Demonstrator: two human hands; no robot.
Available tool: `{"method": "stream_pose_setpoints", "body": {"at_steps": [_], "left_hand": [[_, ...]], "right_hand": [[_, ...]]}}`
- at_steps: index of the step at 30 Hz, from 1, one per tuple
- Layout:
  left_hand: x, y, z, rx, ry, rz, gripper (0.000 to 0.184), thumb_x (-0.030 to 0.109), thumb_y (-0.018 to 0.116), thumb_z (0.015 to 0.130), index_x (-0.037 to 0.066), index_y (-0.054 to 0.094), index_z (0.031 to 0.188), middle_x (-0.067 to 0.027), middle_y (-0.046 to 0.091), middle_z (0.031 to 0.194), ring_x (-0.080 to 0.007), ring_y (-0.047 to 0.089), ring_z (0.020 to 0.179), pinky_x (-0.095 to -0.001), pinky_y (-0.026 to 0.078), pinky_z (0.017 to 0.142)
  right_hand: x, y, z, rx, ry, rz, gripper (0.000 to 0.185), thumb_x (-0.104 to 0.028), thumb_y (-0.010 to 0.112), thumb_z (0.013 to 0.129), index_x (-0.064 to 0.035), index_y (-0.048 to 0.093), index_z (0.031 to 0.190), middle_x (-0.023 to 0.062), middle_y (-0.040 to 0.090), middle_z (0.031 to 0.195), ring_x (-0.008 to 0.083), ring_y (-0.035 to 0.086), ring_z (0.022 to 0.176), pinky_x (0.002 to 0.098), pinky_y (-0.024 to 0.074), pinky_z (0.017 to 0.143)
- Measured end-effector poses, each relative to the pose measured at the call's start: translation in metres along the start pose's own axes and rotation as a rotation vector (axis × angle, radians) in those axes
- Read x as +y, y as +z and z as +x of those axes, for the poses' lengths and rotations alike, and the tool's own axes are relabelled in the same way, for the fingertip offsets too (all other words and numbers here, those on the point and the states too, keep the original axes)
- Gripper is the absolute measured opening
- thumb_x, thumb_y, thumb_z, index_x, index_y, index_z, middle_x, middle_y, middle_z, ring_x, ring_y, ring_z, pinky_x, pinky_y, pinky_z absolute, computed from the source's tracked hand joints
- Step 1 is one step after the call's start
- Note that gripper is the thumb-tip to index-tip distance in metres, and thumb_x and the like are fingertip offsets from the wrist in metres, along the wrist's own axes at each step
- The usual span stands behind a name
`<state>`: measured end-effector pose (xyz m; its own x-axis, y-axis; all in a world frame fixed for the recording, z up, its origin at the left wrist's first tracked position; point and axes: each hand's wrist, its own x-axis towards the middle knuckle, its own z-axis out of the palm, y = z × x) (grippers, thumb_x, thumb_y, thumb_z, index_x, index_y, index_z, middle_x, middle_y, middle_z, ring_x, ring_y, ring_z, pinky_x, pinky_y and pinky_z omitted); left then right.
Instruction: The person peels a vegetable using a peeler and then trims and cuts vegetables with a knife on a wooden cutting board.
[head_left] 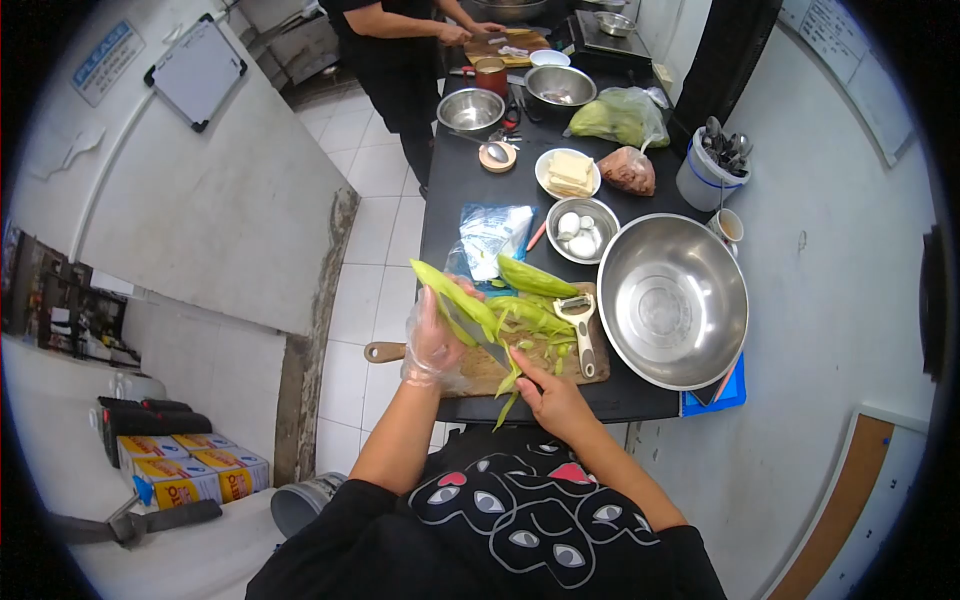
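My left hand [434, 338], in a clear plastic glove, grips a long light-green vegetable [452, 292] whose exact kind I cannot tell. My bare right hand [552, 397] is closed around a knife, its blade [490, 346] against the vegetable's lower end. Thin green strips hang by the right fingers. Underneath is a wooden cutting board [480, 378] strewn with green pieces. Another long green vegetable [535, 277] lies along its far edge. A white peeler [580, 322] rests at the board's right side.
A large steel bowl [625, 345] stands right of the board. Beyond are a small bowl of white eggs [577, 232], a plate of yellow blocks [570, 172], a blue-and-white packet [495, 235] and a utensil bucket [700, 185]. A co-worker [390, 50] cuts at the far end.
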<state>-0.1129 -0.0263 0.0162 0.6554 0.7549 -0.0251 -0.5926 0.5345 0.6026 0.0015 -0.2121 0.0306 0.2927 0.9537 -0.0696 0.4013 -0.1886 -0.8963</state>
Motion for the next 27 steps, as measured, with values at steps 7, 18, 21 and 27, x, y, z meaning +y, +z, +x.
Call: {"method": "stream_pose_setpoints", "body": {"at_steps": [7, 18, 21, 27], "left_hand": [[-0.001, 0.015, -0.004, 0.064, 0.126, 0.123, 0.029, 0.037, 0.041, 0.099, 0.01, 0.046, 0.111, -0.0068, 0.052, 0.103, -0.0235, 0.055, 0.099, -0.0403, 0.046, 0.089], [-0.04, 0.002, 0.002, 0.615, 0.214, 0.075, 0.033, 0.036, 0.036, 0.099, 0.006, 0.05, 0.095, -0.0066, 0.053, 0.089, -0.0187, 0.053, 0.087, -0.0344, 0.045, 0.083], [-0.042, 0.003, 0.0, 0.631, 0.143, -0.011, 0.037, 0.04, 0.036, 0.099, 0.007, 0.05, 0.093, -0.0063, 0.053, 0.087, -0.0184, 0.052, 0.085, -0.034, 0.044, 0.082], [-0.04, -0.007, 0.004, 0.531, 0.143, 0.222, 0.042, 0.042, 0.034, 0.1, 0.005, 0.051, 0.089, -0.0082, 0.056, 0.078, -0.02, 0.055, 0.073, -0.0339, 0.048, 0.073]], "right_hand": [[-0.009, 0.003, 0.003, 0.088, -0.06, -0.132, 0.048, -0.03, 0.057, 0.09, -0.0287, 0.045, 0.137, 0.0229, 0.065, 0.087, 0.0413, 0.062, 0.08, 0.0472, 0.0498, 0.069], [-0.003, 0.015, 0.005, 0.072, 0.002, -0.355, 0.047, -0.033, 0.057, 0.09, -0.0275, 0.046, 0.136, 0.0223, 0.062, 0.072, 0.0411, 0.062, 0.069, 0.0497, 0.0484, 0.063], [0.006, 0.019, 0.008, 0.073, 0.018, -0.253, 0.047, -0.035, 0.056, 0.09, -0.0266, 0.047, 0.135, 0.0237, 0.063, 0.076, 0.042, 0.063, 0.073, 0.05, 0.0491, 0.066], [0.013, 0.016, 0.009, 0.072, 0.007, -0.228, 0.044, -0.039, 0.053, 0.091, -0.0283, 0.047, 0.134, 0.0265, 0.063, 0.083, 0.0444, 0.062, 0.079, 0.0515, 0.0491, 0.072]]}}
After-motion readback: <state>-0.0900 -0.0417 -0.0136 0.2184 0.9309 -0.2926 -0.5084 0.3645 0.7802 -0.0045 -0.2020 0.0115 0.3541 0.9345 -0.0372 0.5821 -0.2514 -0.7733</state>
